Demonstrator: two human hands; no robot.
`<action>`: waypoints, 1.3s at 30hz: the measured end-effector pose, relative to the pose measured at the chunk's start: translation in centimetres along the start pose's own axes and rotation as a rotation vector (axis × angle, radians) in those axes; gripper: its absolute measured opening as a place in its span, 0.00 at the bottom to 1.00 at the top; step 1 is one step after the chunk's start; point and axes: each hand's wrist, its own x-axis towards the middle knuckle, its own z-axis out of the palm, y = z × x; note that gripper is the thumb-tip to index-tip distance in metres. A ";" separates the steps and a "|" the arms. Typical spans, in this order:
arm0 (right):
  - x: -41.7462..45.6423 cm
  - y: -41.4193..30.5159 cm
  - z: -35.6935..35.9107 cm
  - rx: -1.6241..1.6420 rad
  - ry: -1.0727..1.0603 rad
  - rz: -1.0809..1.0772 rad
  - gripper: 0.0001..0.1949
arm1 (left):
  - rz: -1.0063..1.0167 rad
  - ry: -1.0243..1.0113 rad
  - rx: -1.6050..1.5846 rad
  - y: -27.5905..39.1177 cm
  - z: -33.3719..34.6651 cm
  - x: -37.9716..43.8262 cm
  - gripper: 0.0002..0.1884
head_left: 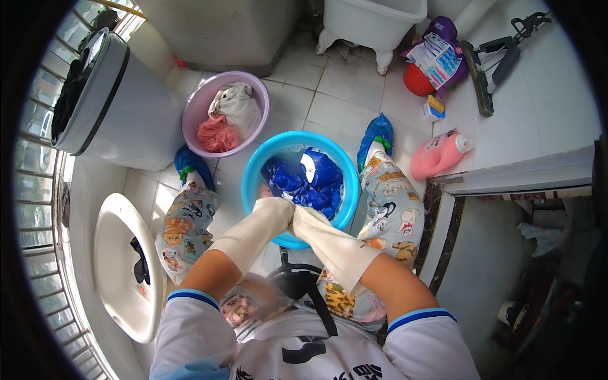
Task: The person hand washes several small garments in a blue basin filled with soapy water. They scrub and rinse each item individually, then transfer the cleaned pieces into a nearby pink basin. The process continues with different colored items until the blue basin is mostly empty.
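Note:
Between my feet stands a round light-blue plastic basin with sudsy water and a wet, bunched blue garment that has a white patch. Both my arms reach into its near side in long cream rubber gloves. My left hand is at the near left of the basin, against the garment; its fingers are mostly hidden. My right hand is close beside it at the near rim, with its fingers hidden by the glove cuff and the cloth. Whether either hand grips the garment cannot be made out.
A lilac basin holds white and coral cloth. Around it are a grey-white bin and a white washbasin. A pink detergent bottle, a purple bag and a squeeze mop head are at the right, by a door threshold.

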 end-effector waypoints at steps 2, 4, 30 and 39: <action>-0.1 0.1 0.4 -0.056 0.010 -0.022 0.13 | 0.036 0.287 0.016 -1.0 3.6 0.4 0.10; -0.2 0.6 0.8 -0.086 0.010 -0.029 0.12 | 0.053 0.226 -0.051 -0.7 3.4 0.7 0.08; -3.4 -0.7 -6.7 0.712 0.257 0.242 0.29 | 0.616 0.144 -2.026 -4.3 6.5 1.5 0.33; -7.4 -1.7 -3.3 1.124 0.518 -0.204 0.29 | 0.339 0.516 -1.937 -0.2 1.5 -10.4 0.31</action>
